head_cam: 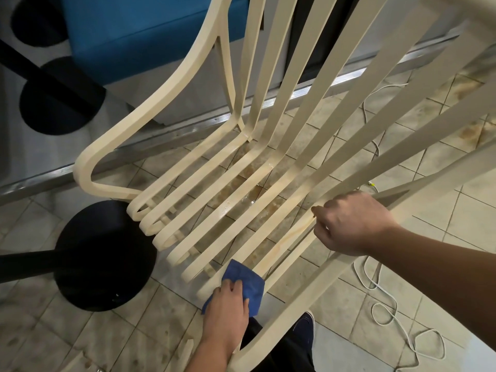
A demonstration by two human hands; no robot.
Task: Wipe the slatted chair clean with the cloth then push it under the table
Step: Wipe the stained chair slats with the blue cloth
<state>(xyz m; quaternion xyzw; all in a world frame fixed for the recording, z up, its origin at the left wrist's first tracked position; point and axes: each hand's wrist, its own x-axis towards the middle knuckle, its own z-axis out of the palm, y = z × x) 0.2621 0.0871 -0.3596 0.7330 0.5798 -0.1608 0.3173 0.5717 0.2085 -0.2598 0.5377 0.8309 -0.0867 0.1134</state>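
Note:
A cream slatted chair (204,183) fills the view, its long seat slats curving up into the backrest at the top. My left hand (228,312) presses a folded blue cloth (248,280) against the front ends of the near seat slats. My right hand (351,224) is closed around the chair's right armrest rail, on the right side of the seat. Brownish stains show on one slat between the two hands.
Round black pedestal bases stand to the left (104,253) and farther back (60,95). A blue block (139,33) sits behind the chair by a metal floor rail (188,130). A white cable (383,296) trails over the stained tile floor at right. My shoe (303,328) shows below the seat.

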